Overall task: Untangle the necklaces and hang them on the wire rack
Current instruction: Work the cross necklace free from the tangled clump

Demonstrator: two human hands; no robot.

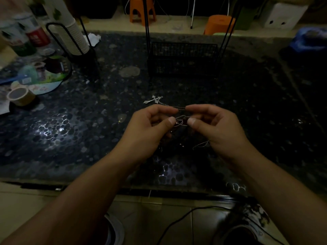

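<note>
We see left grip (150, 124) and right grip (214, 124) both pinching the tangled necklaces (180, 120) above the tabletop (88, 138) near its front edge; wire rack (184, 59) sits toward the back edge, dark tabletop between.

We count two hands, the left hand (150, 124) and the right hand (215, 126), over one desk (247, 103). There is one cross pendant (153, 99), one wire rack (184, 59), one roll of tape (20, 96) and two orange stools (142, 9). How many chains make up the tangle (180, 120) we cannot tell.
</note>
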